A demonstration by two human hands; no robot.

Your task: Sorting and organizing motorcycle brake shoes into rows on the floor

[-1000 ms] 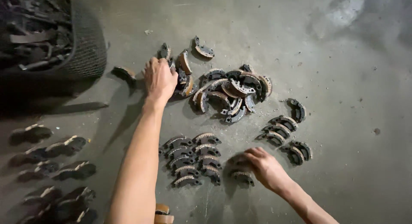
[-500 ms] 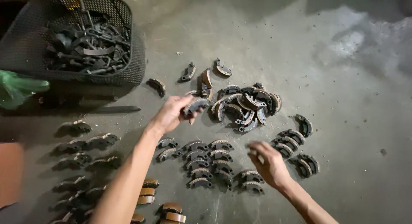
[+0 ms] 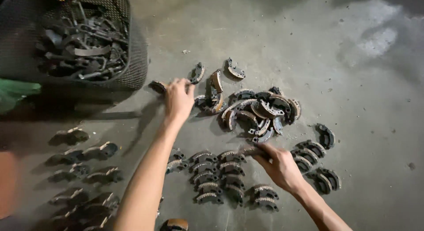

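A loose pile of worn curved brake shoes (image 3: 260, 109) lies on the concrete floor. My left hand (image 3: 179, 100) reaches out flat beside it, fingertips next to a single shoe (image 3: 157, 86), with nothing seen in its grip. Lower down, my right hand (image 3: 279, 165) is closed on one blurred brake shoe (image 3: 251, 150), held just above the sorted rows of shoes (image 3: 216, 173) laid side by side. More paired shoes (image 3: 316, 162) lie to the right of that hand.
A black mesh basket (image 3: 137, 67) full of dark metal parts stands at the top left. A green object (image 3: 15, 93) lies under it at the left edge. Further rows of shoes (image 3: 84, 169) line the floor at the lower left.
My left hand, which held a shoe over the rows, has gone back up to the loose shoes. My right hand now grips a shoe. The camera has shifted.
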